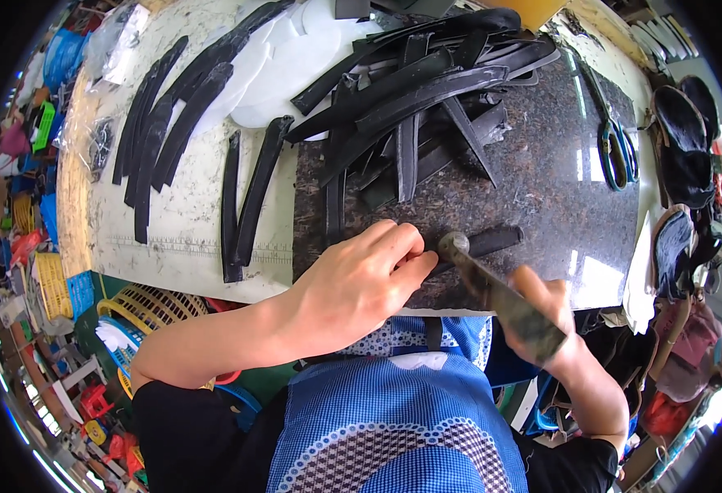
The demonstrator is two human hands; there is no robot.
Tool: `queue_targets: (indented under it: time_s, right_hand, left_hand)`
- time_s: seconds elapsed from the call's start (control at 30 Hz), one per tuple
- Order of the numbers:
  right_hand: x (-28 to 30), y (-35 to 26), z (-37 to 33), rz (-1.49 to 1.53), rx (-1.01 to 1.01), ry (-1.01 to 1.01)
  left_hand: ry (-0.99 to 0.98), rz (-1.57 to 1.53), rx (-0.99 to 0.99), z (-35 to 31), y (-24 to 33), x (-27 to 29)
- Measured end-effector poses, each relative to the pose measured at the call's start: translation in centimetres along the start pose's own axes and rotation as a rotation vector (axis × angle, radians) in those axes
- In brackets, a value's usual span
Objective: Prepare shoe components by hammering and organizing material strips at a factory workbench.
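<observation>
We see black strips (439, 85), a brown-and-grey speckled slab (550, 205), a white desk (184, 222) smudged dark, milky white sheets (283, 78), blue-handled scissors (605, 148), a yellow basket (155, 302), black sleeves (192, 444) and a finely checked blue apron (394, 386) whose brown-and-white checked patch (352, 460) is edged in white-dotted blue.

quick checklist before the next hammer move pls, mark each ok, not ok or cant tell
1. Strip on the slab: ok, it lies near the slab's front edge.
2. Left hand on the strip: ok, its fingertips are at the strip's left end.
3. Right hand on the hammer: ok, it grips the handle, though motion blurs it.
4. Left fingertips well clear of the hammer head: not ok, they look very close to it.
5. Hammer head touching the strip: cannot tell from this angle.
6. Scissors away from the hands: ok, they lie farther back, toward the right.
</observation>
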State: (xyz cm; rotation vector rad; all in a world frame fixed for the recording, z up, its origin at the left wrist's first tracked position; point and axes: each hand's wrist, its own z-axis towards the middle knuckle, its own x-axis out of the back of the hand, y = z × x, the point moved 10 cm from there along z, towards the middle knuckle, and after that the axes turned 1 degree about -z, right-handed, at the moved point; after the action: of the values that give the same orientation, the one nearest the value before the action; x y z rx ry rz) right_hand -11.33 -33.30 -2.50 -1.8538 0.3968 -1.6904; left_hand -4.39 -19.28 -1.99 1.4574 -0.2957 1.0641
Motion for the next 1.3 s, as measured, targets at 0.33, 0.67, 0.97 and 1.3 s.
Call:
queue_targets:
  time_s: [0.33,0.67,0.97,1.3]
  right_hand:
    - [-0.1,0.6,1.0,0.208,-0.204,0.091]
    - [-4.2,-0.6,0.0,0.397,-0.08,-0.253]
    - [-2.5,-4.4,2.1,0.09,0.1,-0.088]
    - [-3.3,-4.8,2.9,0.033,0.093,-0.094]
  left_hand:
    - [0.009,-0.039,0.014,-1.7,-0.5,1.0]
    - [0.148,0.042,0.039,-4.4,-0.1,1.6]
    - [0.257,0.03,0.05,-6.0,-0.5,1.9]
    - [0.306,0.133,0.013,-7.1,-0.1,2.1]
